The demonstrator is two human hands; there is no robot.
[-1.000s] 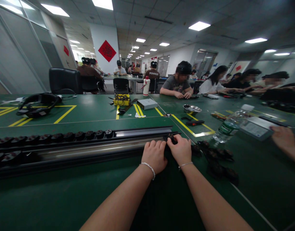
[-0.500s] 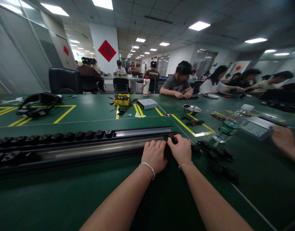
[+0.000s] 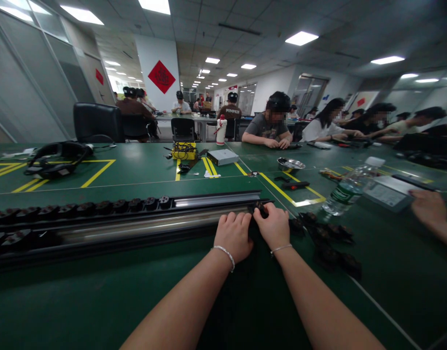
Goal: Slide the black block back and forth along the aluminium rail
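Note:
Two long black rails with shiny metal channels lie side by side on the green table. My left hand (image 3: 233,237) is closed over the near rail (image 3: 154,224) close to its right end. At that end, my right hand (image 3: 274,229) pinches a small black plug-like piece (image 3: 260,210) between thumb and fingers. Whether the piece sits inside the channel cannot be seen. Several round black pieces (image 3: 87,209) stand in a row along the far rail (image 3: 216,199). More loose black pieces (image 3: 329,233) lie in a pile right of my right hand.
A water bottle (image 3: 349,187) stands beyond the pile. Behind it are a grey box (image 3: 387,193), a metal bowl (image 3: 290,165) and a black-and-red tool (image 3: 295,185). Another person's hand (image 3: 429,209) is at the right edge. A black headset (image 3: 59,158) lies at the far left.

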